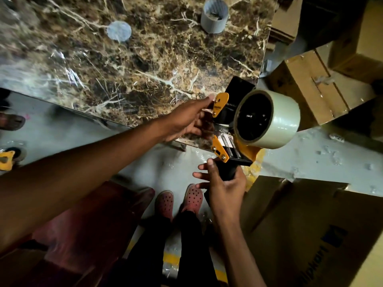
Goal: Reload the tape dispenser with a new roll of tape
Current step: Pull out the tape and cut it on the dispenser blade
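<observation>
A black and orange tape dispenser (224,129) is held in the air over the near right corner of the marble table (124,59). A full roll of clear tape (286,121) sits on its black hub, its open side facing me. My right hand (224,189) grips the black handle from below. My left hand (190,119) reaches in from the left and pinches the dispenser's front end at the upper orange flap, with a strip of clear tape seeming to run under its fingers. An empty grey cardboard core (214,16) stands upright at the table's far side.
A round grey disc (119,31) lies on the table at the far left. Cardboard boxes (310,88) crowd the floor to the right, another big box (310,235) at the near right. A red stool (87,220) stands near my feet. A second orange dispenser part (6,160) shows at the left edge.
</observation>
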The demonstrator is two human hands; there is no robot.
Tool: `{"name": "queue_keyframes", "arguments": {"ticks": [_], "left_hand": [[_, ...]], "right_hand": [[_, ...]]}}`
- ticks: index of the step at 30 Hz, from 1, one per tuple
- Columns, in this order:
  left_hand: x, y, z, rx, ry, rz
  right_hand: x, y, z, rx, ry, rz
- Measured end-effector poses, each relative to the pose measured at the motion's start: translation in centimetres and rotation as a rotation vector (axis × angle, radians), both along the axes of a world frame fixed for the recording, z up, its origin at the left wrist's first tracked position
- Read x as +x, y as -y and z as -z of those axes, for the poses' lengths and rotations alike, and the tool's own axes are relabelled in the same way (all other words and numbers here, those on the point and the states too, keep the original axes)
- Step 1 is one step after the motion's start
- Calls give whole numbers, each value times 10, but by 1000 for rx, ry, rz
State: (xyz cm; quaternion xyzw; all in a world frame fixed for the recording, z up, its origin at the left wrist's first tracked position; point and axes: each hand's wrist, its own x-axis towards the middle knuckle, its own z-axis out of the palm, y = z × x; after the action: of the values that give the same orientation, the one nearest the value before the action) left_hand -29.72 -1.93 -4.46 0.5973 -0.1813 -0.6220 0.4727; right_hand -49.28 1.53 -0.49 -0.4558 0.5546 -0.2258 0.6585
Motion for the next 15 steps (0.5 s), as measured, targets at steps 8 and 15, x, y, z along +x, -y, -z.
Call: {"name": "queue_keyframes", "arguments": {"ticks": [8, 15], "left_hand": [[0, -9, 1, 73, -285, 103], [6, 2, 16, 76, -333, -18]], "right_hand": [[2, 11, 9, -7, 19, -37], [3, 25, 10, -16, 20, -94]]}}
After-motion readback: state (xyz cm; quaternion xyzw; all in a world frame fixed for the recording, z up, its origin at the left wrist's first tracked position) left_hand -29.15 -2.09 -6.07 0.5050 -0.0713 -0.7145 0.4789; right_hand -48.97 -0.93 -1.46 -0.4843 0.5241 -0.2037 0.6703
